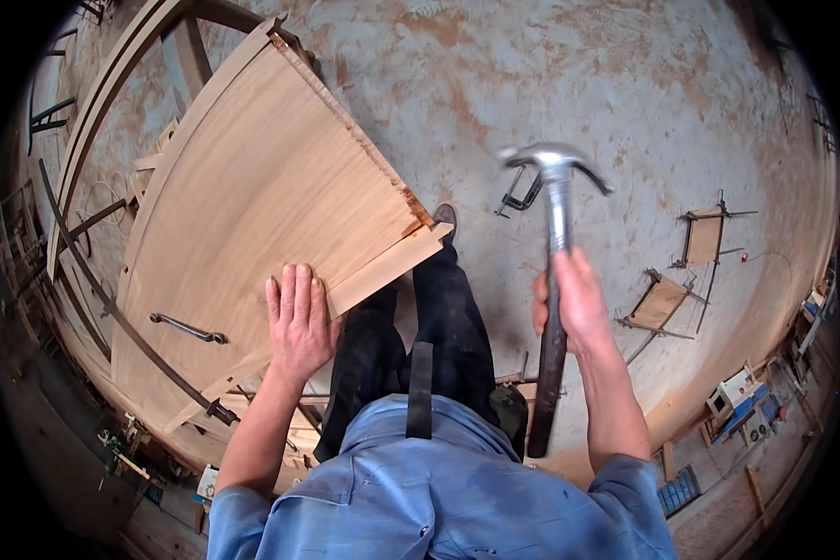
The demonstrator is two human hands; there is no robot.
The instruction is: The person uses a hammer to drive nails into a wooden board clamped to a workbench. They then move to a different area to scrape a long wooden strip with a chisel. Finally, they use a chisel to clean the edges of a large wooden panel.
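My right hand (577,301) is closed round the dark handle of a claw hammer (558,215), held up to the right of my legs. The hammer's metal head is slightly blurred. My left hand (301,322) lies flat, fingers stretched, on a large wooden panel (261,168) near its front edge. A pale wooden rail (383,271) runs along that edge, beside the hand. The panel's right edge looks rough, with a brown strip along it. On the panel, left of my hand, rests a wrench (189,329).
A long metal bar clamp (126,322) crosses the panel's left side. Beyond it stands a curved wooden frame (112,89). A G-clamp (521,191) lies on the stained floor (532,75). Two small clamped wooden frames (703,238) sit at the right. My shoe (446,217) is by the panel's corner.
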